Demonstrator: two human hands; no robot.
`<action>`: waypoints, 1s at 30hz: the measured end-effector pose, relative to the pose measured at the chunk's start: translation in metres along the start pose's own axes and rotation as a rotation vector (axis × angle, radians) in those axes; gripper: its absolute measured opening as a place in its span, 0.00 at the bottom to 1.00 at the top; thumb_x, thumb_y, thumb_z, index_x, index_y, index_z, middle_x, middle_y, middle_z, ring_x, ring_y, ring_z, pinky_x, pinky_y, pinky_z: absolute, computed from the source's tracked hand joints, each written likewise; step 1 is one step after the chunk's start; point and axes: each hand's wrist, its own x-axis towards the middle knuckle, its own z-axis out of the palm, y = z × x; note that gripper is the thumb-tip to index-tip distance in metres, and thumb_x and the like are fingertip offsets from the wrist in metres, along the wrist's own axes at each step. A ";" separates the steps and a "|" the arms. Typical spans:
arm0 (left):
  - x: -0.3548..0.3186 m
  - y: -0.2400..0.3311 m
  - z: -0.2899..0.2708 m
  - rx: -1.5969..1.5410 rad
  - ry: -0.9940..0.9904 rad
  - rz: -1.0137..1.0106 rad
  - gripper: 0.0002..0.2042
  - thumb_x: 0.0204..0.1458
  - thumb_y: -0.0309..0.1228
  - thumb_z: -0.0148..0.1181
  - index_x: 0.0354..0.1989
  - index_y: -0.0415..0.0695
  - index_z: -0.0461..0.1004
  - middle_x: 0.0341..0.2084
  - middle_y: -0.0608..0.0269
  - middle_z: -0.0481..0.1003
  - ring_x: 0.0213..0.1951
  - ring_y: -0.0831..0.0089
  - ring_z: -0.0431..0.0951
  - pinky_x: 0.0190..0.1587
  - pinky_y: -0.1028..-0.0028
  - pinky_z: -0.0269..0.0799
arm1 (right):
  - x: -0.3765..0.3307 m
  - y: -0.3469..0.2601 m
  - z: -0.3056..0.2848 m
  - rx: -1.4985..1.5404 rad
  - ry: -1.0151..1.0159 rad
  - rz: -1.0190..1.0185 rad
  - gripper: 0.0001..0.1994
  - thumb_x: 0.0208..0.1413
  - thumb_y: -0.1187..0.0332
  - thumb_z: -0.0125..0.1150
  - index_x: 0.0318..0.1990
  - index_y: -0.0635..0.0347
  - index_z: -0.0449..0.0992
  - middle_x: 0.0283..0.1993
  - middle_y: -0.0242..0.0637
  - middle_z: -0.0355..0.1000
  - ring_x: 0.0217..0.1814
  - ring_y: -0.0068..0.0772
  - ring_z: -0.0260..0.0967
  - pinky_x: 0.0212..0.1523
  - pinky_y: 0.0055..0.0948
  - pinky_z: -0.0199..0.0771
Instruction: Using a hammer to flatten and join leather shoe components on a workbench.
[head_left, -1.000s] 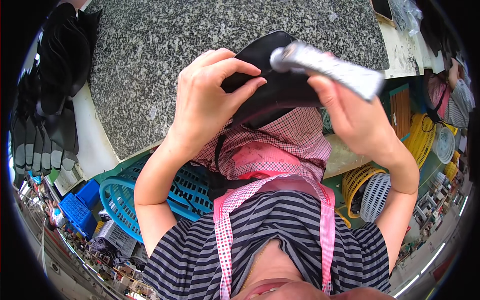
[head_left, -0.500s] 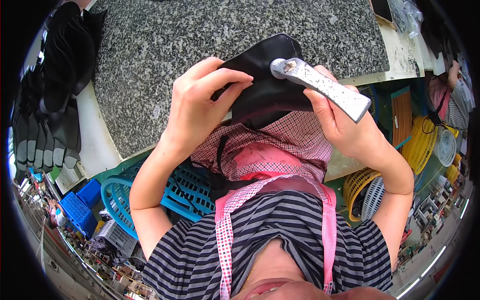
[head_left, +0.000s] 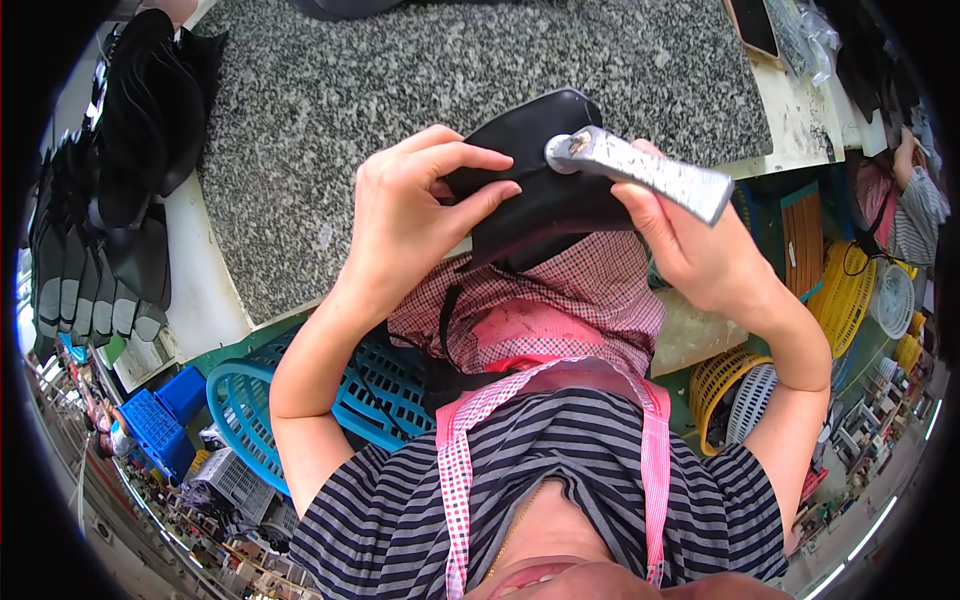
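A black, smooth, leather-like piece (head_left: 535, 208) with curved edges lies across the near edge of a speckled stone slab (head_left: 300, 150). At its left side my left hand (head_left: 400, 210) grips it, thumb and forefinger close together on its surface. My right hand (head_left: 705, 250) is closed on a hammer (head_left: 665, 180) with a worn silver head. The round face of the hammer rests on or just over the black piece; I cannot tell which. My right hand and the hammer head hide the handle.
Stacked black cut pieces (head_left: 145, 130) hang over the table's left side. A phone (head_left: 752, 25) and clear plastic (head_left: 815, 40) lie far right. Below the table are a blue basket (head_left: 240, 410), yellow baskets (head_left: 842, 290) and a blue crate (head_left: 160, 425). Another person (head_left: 905, 215) is at far right.
The hammer head has shifted slightly and sits a little flatter. The whole view has moved slightly, and a dark rounded thing now shows at the top edge. Both hands keep their holds.
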 end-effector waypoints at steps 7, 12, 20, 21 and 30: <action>0.003 0.004 -0.005 -0.027 -0.073 -0.106 0.10 0.42 0.29 0.74 0.34 0.45 0.83 0.24 0.66 0.75 0.21 0.74 0.75 0.26 0.77 0.71 | 0.000 -0.010 -0.002 -0.079 0.138 -0.249 0.10 0.62 0.74 0.53 0.47 0.68 0.75 0.29 0.51 0.74 0.32 0.50 0.77 0.32 0.40 0.77; 0.004 0.004 -0.007 -0.010 -0.072 -0.072 0.10 0.43 0.29 0.73 0.34 0.45 0.83 0.24 0.66 0.75 0.21 0.75 0.75 0.26 0.76 0.71 | 0.018 -0.009 -0.009 -0.040 0.027 -0.084 0.13 0.60 0.74 0.52 0.50 0.68 0.74 0.35 0.53 0.76 0.36 0.56 0.77 0.38 0.45 0.78; 0.000 0.001 0.001 0.012 -0.014 -0.022 0.11 0.43 0.31 0.73 0.36 0.45 0.83 0.26 0.64 0.75 0.22 0.73 0.75 0.26 0.76 0.72 | 0.013 -0.001 -0.001 -0.002 0.048 -0.044 0.08 0.60 0.75 0.52 0.44 0.69 0.74 0.31 0.56 0.74 0.33 0.56 0.76 0.33 0.43 0.76; -0.002 0.001 0.006 0.018 0.035 -0.015 0.11 0.43 0.31 0.73 0.36 0.45 0.83 0.27 0.64 0.75 0.22 0.73 0.75 0.26 0.75 0.72 | 0.013 0.003 -0.004 -0.023 0.159 -0.089 0.09 0.61 0.76 0.52 0.45 0.70 0.75 0.32 0.56 0.75 0.34 0.55 0.76 0.34 0.41 0.77; 0.008 0.018 0.054 0.108 0.229 0.075 0.08 0.45 0.26 0.72 0.35 0.46 0.82 0.24 0.64 0.73 0.23 0.71 0.76 0.25 0.75 0.71 | -0.002 0.016 -0.008 -0.080 0.330 0.049 0.11 0.65 0.71 0.53 0.49 0.67 0.74 0.29 0.53 0.70 0.28 0.60 0.72 0.26 0.41 0.70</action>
